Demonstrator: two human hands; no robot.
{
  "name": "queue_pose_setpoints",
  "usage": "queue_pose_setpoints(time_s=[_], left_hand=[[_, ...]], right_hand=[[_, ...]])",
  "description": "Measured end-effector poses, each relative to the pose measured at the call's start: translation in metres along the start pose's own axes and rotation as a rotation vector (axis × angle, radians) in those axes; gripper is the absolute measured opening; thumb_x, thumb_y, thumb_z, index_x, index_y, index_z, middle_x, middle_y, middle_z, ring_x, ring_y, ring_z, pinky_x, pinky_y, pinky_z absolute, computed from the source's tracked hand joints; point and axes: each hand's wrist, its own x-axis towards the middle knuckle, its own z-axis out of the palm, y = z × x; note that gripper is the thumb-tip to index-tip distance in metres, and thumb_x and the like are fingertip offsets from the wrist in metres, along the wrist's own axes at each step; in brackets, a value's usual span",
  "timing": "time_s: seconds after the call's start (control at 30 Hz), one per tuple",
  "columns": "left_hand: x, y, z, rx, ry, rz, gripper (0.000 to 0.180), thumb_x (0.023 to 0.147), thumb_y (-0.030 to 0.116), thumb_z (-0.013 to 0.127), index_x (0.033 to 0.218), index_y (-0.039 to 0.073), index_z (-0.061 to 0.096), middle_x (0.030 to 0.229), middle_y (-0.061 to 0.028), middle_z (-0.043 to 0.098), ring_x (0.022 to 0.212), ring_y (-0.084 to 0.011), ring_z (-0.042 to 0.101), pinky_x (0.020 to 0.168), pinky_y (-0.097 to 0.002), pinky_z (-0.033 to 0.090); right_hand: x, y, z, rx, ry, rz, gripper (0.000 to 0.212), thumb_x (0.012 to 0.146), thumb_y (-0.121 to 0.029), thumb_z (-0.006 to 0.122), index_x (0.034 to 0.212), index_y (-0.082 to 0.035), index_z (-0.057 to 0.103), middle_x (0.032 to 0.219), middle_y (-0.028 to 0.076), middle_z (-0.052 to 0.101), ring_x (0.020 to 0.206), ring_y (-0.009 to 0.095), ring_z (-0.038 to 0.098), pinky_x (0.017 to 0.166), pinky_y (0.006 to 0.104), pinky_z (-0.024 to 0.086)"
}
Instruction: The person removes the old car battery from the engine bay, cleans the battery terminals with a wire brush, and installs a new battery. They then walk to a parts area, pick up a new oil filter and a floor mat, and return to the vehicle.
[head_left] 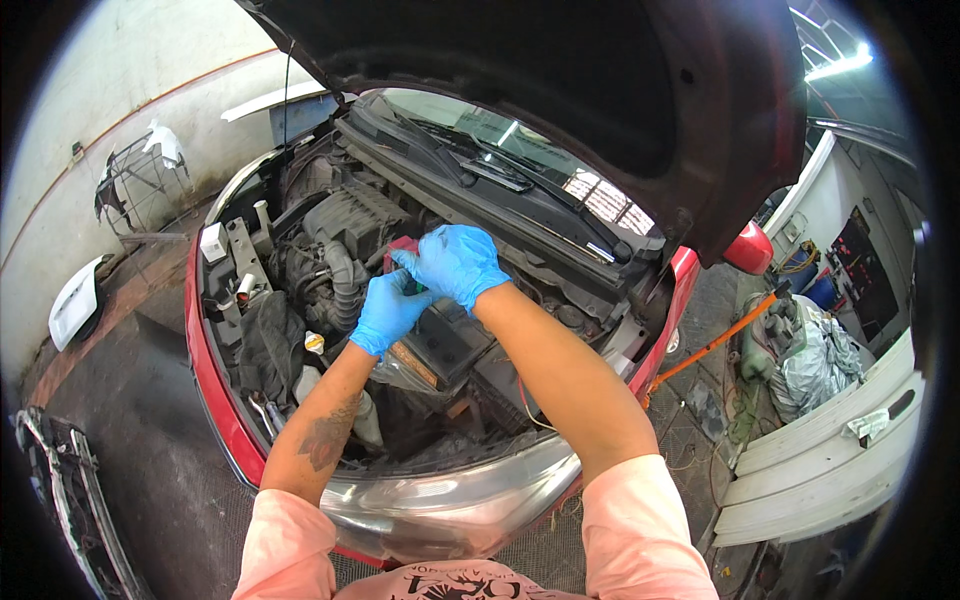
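Both my hands wear blue gloves and meet over the middle of the engine bay, beside the dark car battery (447, 345). My left hand (388, 312) is closed, its fingertips pressed together just under the other hand. Higher up, my right hand (456, 262) is curled, back of the glove facing up. A small red piece (403, 246) shows past its fingers. Something dark green peeks out between the two hands, too covered to name. What either hand grips is hidden by the gloves. A ribbed air intake hose (342, 285) runs just left of them.
The raised hood (520, 80) hangs over the far side. A dark cloth (270, 345) lies at the bay's left, near a yellow-topped cap (314, 343). An orange bar (715, 345) leans at the right fender, near a silvery crumpled cover (815, 355). A white panel (75, 300) stands left.
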Motion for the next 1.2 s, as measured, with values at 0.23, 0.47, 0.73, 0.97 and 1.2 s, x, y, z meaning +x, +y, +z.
queue_pose_setpoints(time_s=[0.23, 0.47, 0.73, 0.97, 1.2], left_hand=[[0.004, -0.005, -0.003, -0.111, -0.062, 0.103, 0.013, 0.086, 0.007, 0.073, 0.095, -0.002, 0.072, 0.084, -0.0023, 0.071, 0.080, -0.0116, 0.060, 0.073, -0.0326, 0.052], [0.015, -0.030, 0.019, -0.155, 0.155, 0.132, 0.017, 0.085, -0.001, 0.070, 0.101, -0.006, 0.069, 0.096, -0.0085, 0.075, 0.091, -0.0121, 0.062, 0.081, -0.0317, 0.053], [0.011, -0.034, -0.003, -0.306, 0.012, 0.176, 0.024, 0.088, -0.006, 0.065, 0.113, -0.006, 0.067, 0.108, -0.0076, 0.074, 0.098, -0.0128, 0.064, 0.086, -0.0296, 0.052], [0.000, -0.037, 0.000, -0.239, 0.023, 0.128, 0.031, 0.091, -0.002, 0.068, 0.122, -0.005, 0.065, 0.113, -0.0069, 0.072, 0.102, -0.0133, 0.062, 0.092, -0.0306, 0.051], [-0.002, -0.032, 0.010, -0.199, -0.089, 0.137, 0.025, 0.096, 0.006, 0.067, 0.120, -0.002, 0.068, 0.111, -0.0101, 0.073, 0.099, -0.0139, 0.063, 0.091, -0.0326, 0.052]], right_hand=[[0.008, 0.010, 0.017, 0.241, 0.030, -0.247, 0.029, 0.070, -0.026, 0.071, 0.085, -0.001, 0.079, 0.089, 0.027, 0.073, 0.086, 0.042, 0.074, 0.077, 0.0500, 0.060], [0.024, 0.005, 0.064, 0.020, 0.269, -0.147, 0.020, 0.077, -0.019, 0.065, 0.084, -0.005, 0.079, 0.085, 0.018, 0.076, 0.079, 0.034, 0.076, 0.067, 0.0480, 0.060], [0.013, 0.000, 0.028, 0.168, -0.029, -0.209, 0.024, 0.072, -0.011, 0.075, 0.093, 0.001, 0.076, 0.095, 0.023, 0.075, 0.092, 0.039, 0.075, 0.078, 0.0484, 0.060], [0.010, -0.005, -0.003, 0.065, -0.171, -0.195, 0.027, 0.071, -0.016, 0.076, 0.094, -0.003, 0.079, 0.098, 0.020, 0.076, 0.091, 0.037, 0.075, 0.078, 0.0467, 0.060], [-0.003, 0.019, 0.013, 0.150, -0.038, -0.192, 0.027, 0.080, -0.022, 0.065, 0.095, -0.003, 0.076, 0.099, 0.024, 0.075, 0.092, 0.040, 0.074, 0.083, 0.0497, 0.059]])
